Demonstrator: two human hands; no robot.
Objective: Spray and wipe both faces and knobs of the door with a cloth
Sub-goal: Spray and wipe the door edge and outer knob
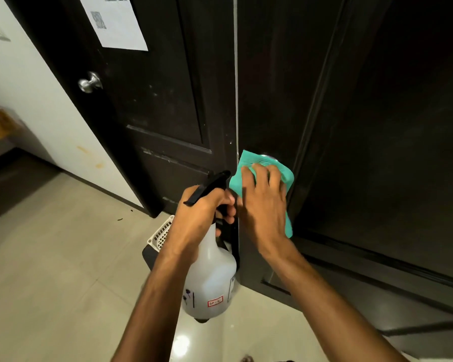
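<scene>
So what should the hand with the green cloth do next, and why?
Probably rub the cloth round the spot it covers. The right hand presses it on the dark door near the edge, seemingly over a knob, though that is hidden. The left hand just holds the spray bottle.

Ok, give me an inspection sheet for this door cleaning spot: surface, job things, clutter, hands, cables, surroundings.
Surface: dark door standing open, its edge toward the camera; pale smudges on the dark door behind it.
Job's things: green cloth against the open door near its edge; white spray bottle with black trigger head, held off the floor.
Clutter: white slotted basket on the floor behind the bottle.
Hands: left hand grips the bottle's neck; right hand presses the cloth, fingers spread.
Cables: nothing seen.
Surroundings: silver knob, paper sheet, white wall, tiled floor.
</scene>
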